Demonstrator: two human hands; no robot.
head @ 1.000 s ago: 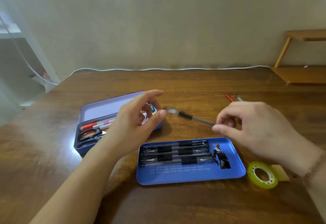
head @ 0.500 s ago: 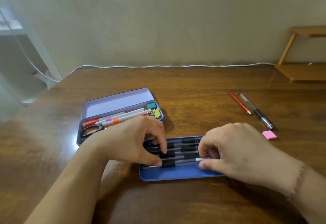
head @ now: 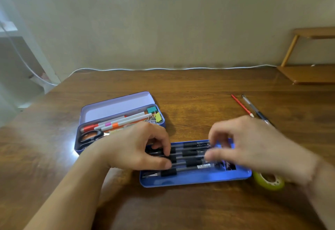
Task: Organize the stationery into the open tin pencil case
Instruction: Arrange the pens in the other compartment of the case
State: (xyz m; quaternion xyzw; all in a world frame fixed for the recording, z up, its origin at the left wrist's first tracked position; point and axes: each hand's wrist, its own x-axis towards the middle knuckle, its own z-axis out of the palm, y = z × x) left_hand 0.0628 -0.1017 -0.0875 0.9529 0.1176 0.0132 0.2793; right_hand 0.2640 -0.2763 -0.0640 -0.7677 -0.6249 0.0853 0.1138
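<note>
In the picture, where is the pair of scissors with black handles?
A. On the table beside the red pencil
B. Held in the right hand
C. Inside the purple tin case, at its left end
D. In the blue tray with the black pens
C: the scissors lie inside the purple tin case at its left end, below the markers, while the blue tray holds only black pens.

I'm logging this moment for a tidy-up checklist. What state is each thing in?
purple tin case: lid open, partly filled
blue tray: holds black pens in rows
left hand: fingers on the pens
right hand: blurred, over the tray
red pencil: loose on table
green tape roll: flat on table
</note>
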